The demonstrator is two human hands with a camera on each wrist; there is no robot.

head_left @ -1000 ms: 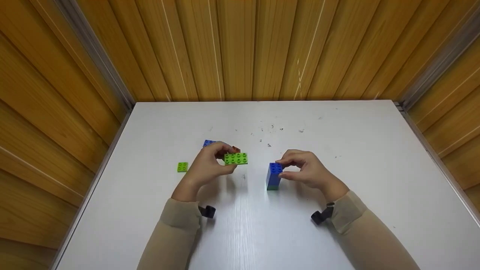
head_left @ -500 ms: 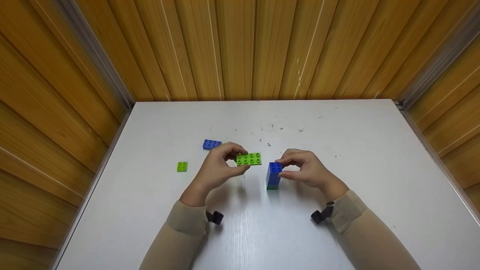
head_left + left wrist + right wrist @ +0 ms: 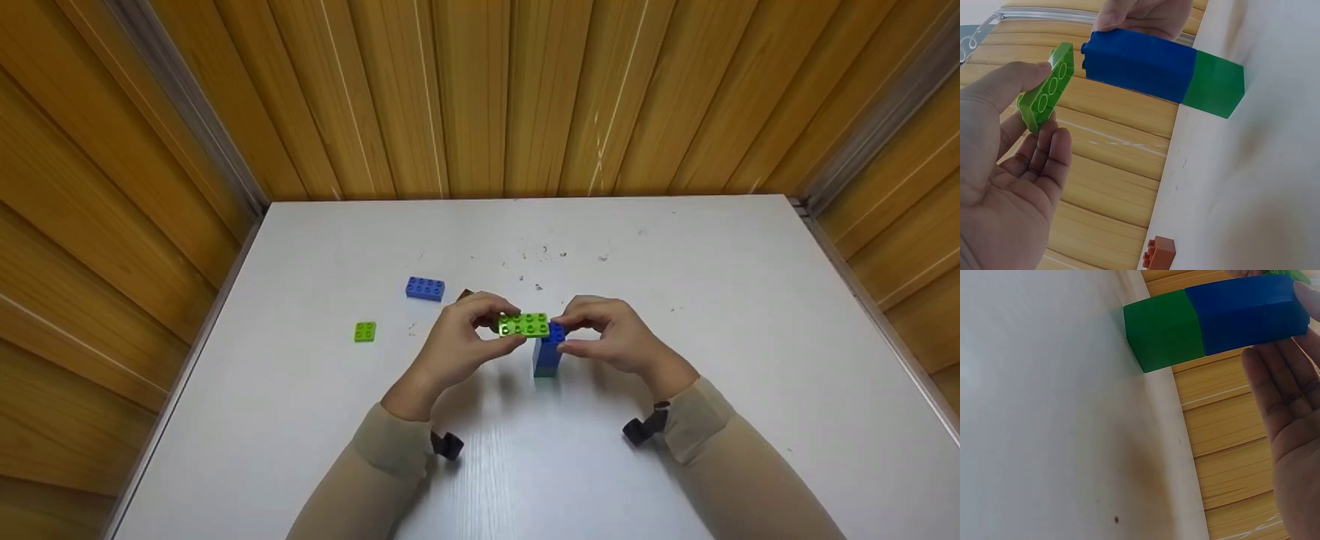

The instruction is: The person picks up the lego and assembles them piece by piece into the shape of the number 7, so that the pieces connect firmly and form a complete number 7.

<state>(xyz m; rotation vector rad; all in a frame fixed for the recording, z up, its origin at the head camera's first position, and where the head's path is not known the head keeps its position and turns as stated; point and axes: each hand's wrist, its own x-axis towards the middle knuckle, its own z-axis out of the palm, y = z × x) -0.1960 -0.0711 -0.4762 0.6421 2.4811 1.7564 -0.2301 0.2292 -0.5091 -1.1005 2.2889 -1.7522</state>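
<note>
1. On my head feed, the left hand (image 3: 465, 341) is reaching in from the near left, pinching the lime-green eight-stud plate (image 3: 523, 325) by its left part between thumb and fingers.
2. The left-wrist feed is showing me that plate's hollow underside facing the blue studs below; a gap is separating them, and the remaining fingers are curling loosely.
3. I'm seeing the right hand (image 3: 619, 334) coming in from the opposite side, thumb and fingertip clamping the top of the blue brick section (image 3: 1137, 59), its other fingers extending past it.
4. That section is sitting on a green brick (image 3: 1216, 84), the column standing upright on the white tabletop (image 3: 525, 465); I cannot tell how many blue bricks are making it up.
5. Beyond the left hand, a blue eight-stud brick (image 3: 425, 289) and a lime-green four-stud brick (image 3: 365, 331) are lying well apart, while an orange-brown brick (image 3: 1161, 253) is peeking out behind that hand.
6. Dark scuffs (image 3: 538, 287) are marking the far half of the table, and glare is brightening the near part.
7. Wood-grain panelling (image 3: 480, 97) is enclosing the back and sides, grey metal strips lining its corners.
</note>
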